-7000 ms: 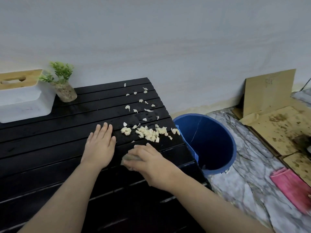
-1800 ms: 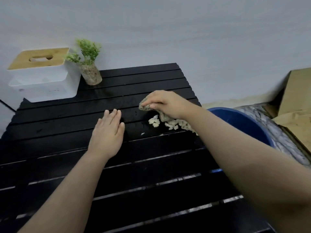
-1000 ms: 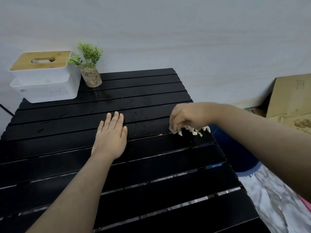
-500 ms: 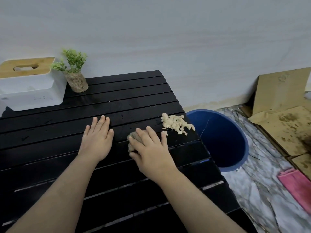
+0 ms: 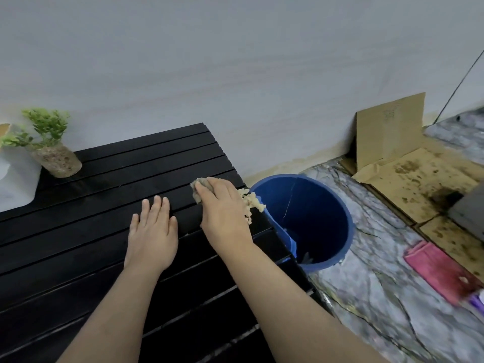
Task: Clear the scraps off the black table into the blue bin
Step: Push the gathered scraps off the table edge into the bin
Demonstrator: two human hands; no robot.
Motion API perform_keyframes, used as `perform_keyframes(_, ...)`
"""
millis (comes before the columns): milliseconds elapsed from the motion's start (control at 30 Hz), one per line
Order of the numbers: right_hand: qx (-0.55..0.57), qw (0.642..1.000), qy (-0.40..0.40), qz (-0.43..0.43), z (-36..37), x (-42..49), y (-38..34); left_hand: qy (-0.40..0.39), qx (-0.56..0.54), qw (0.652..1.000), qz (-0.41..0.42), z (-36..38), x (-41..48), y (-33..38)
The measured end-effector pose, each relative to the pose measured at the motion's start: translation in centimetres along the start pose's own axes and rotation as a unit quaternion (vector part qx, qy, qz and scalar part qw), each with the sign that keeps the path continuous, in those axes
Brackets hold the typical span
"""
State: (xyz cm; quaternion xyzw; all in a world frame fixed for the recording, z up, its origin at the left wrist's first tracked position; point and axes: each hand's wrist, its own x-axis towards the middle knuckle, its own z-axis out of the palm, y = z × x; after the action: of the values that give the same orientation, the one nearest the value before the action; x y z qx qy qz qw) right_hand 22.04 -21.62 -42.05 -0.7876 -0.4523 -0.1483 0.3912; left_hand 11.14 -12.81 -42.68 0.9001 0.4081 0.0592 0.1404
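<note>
A heap of pale scraps (image 5: 250, 203) lies at the right edge of the black slatted table (image 5: 86, 231), some of it hanging over the rim of the blue bin (image 5: 337, 218) that stands on the floor against that edge. My right hand (image 5: 222, 208) presses a small grey-beige cloth (image 5: 197, 188) flat on the table, right against the left side of the heap. My left hand (image 5: 153, 231) rests flat on the slats, palm down and fingers together, holding nothing, a little left of the right hand.
A small potted plant (image 5: 52, 153) and a white box (image 5: 15, 184) stand at the table's far left. Flattened cardboard (image 5: 398, 163) lies on the marble-patterned floor beyond the bin, and a pink cloth (image 5: 440, 271) lies on the floor to the right.
My right hand with the cloth has slid from the middle of the table to its right edge, pushing the scrap heap up to the bin's rim. The left hand has stayed flat.
</note>
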Motion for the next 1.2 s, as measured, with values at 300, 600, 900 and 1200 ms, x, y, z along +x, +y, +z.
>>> perform_keyframes(300, -0.197, 0.962, -0.188, -0.013, 3.0, 2.0, -1.0, -0.006, 0.008, 1.000, 0.004, 0.0, 0.1, 0.0)
perform_keyframes(600, -0.185, 0.967, -0.174, 0.010, -0.6, 2.6, 3.4, -0.007, -0.007, 1.000, 0.027, 0.4, -0.3, 3.1)
perform_keyframes(900, 0.022, 0.994, -0.081, 0.069, -4.4, 5.4, 6.6, -0.004, -0.004, 1.000, 0.030, 0.9, -0.4, 3.3)
perform_keyframes(1200, -0.114, 0.978, -0.160, -0.074, -4.7, -2.6, 5.4, -0.013, -0.005, 1.000, 0.028, 0.8, -0.4, 3.3)
